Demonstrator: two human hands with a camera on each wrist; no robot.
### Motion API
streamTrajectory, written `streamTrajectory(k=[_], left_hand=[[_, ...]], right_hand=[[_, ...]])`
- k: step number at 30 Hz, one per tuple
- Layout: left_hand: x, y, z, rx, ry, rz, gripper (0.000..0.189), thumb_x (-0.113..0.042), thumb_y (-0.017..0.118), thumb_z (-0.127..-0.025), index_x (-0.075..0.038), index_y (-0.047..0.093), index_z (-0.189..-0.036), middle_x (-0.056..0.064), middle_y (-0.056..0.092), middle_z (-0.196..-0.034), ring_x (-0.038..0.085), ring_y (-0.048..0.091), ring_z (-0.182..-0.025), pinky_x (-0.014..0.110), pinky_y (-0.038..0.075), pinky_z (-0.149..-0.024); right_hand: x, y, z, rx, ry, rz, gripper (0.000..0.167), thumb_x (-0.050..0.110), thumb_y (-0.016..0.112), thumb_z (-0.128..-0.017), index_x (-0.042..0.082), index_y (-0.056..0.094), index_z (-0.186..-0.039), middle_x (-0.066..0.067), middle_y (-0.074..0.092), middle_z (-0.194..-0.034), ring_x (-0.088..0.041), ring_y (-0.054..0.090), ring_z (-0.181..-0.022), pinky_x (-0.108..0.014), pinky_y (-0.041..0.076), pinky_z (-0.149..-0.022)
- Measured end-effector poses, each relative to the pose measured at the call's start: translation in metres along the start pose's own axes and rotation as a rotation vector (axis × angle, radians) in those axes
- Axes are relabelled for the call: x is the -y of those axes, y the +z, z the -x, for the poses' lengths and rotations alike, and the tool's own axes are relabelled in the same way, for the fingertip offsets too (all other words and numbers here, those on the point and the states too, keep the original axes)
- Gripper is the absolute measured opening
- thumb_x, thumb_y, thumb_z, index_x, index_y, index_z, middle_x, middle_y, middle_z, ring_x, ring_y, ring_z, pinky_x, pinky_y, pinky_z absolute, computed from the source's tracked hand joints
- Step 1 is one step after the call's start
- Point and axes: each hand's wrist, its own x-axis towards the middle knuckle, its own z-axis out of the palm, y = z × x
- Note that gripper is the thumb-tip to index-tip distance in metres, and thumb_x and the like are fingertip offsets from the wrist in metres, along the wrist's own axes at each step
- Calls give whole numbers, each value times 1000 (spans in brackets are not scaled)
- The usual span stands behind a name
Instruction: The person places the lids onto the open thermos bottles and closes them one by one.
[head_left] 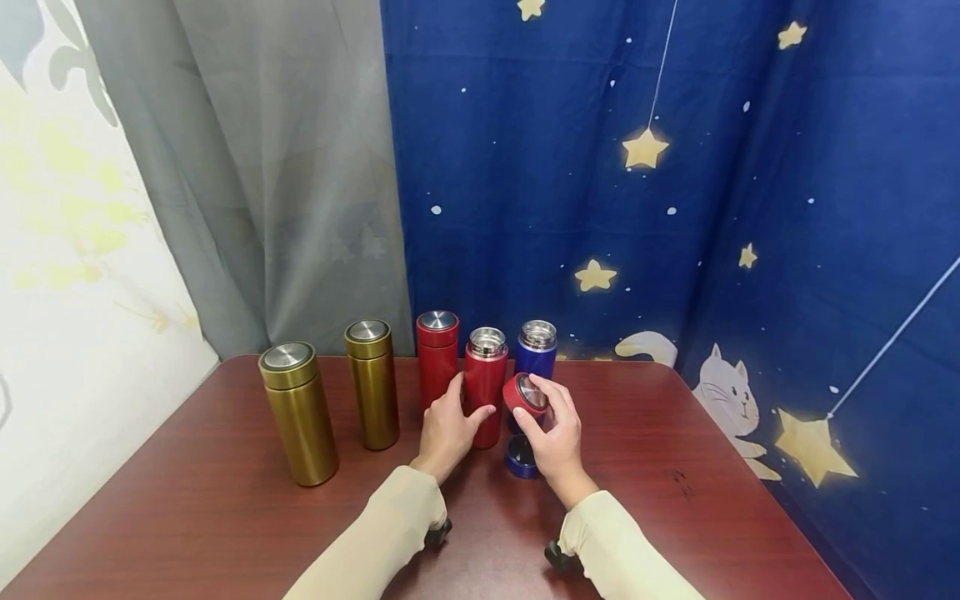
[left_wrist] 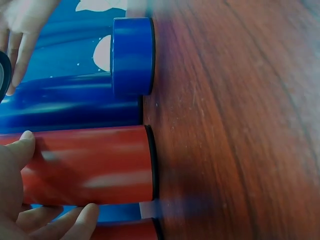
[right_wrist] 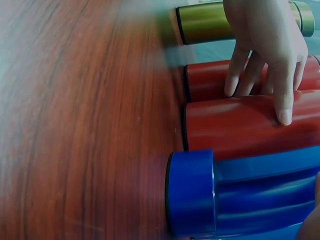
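My left hand (head_left: pixel 447 427) grips an uncapped red thermos bottle (head_left: pixel 487 385) standing upright, thumb across its front and fingers at its left side. In the left wrist view, the same red bottle (left_wrist: pixel 95 165) lies between thumb and fingers. To its right, my right hand (head_left: pixel 557 435) pinches a red lid (head_left: pixel 522 395) with a silver disc top, tilted in the air. Behind that lid stands a blue thermos bottle (head_left: pixel 536 357), its steel mouth uncovered. A blue lid (head_left: pixel 521 460) rests on the table in front of the blue bottle.
Close to my left fingers stands a second red bottle (head_left: pixel 437 354), capped. Two capped gold bottles, one farther back (head_left: pixel 374 392) and one nearer (head_left: pixel 302 421), stand at the left. All are on a reddish-brown wooden table (head_left: pixel 645 500) before a starry blue curtain (head_left: pixel 525 167).
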Motion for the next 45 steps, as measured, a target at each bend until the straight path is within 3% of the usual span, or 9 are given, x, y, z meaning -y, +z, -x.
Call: streamTrajectory(k=[13, 24, 33, 38, 42, 45], left_hand=[[-1, -12, 8, 64, 6, 12, 76, -39, 80, -80, -13, 45, -141, 10, 65, -121, 29, 65, -106, 47, 52, -90], [-1, -18, 15, 76, 52, -26, 78, -41, 79, -80, -9, 44, -142, 11, 67, -119, 29, 66, -102, 45, 54, -87], [-3, -20, 18, 85, 43, -23, 79, -41, 79, -80, -11, 43, -143, 9, 65, -122, 28, 65, -105, 46, 53, -87], [-8, -18, 13, 45, 40, 72, 86, -41, 82, -77, -17, 38, -147, 5, 60, -130, 24, 61, -112, 47, 50, -93], [-8, -15, 8, 21, 58, 168, 88, -38, 83, -76, -15, 37, -147, 6, 59, -130, 24, 60, -114, 46, 49, -95], [-7, -14, 8, 14, 55, 184, 87, -35, 84, -76, -13, 38, -147, 8, 60, -130, 24, 60, -114, 45, 48, -97]], right_hand=[[7, 7, -5, -56, 9, 12, 49, -9, 71, -79, -15, 53, -125, -31, 55, -117, -40, 57, -106, -32, 47, -96], [13, 12, -11, -74, 28, -38, 51, -10, 70, -81, -17, 49, -128, -32, 53, -120, -44, 56, -113, -35, 44, -98], [18, 18, -17, -83, 45, -62, 52, -9, 70, -83, -16, 47, -130, -31, 53, -122, -43, 56, -116, -38, 43, -99], [22, 21, -24, -88, 39, -66, 51, -8, 70, -83, -16, 48, -128, -30, 53, -122, -41, 56, -116, -38, 43, -100], [26, 24, -30, -76, 45, -54, 50, -6, 71, -83, -14, 51, -127, -29, 54, -122, -41, 56, -116, -42, 42, -100], [28, 27, -32, -63, 43, -58, 49, -6, 72, -82, -14, 52, -127, -29, 54, -122, -41, 56, -116, -45, 42, -99]])
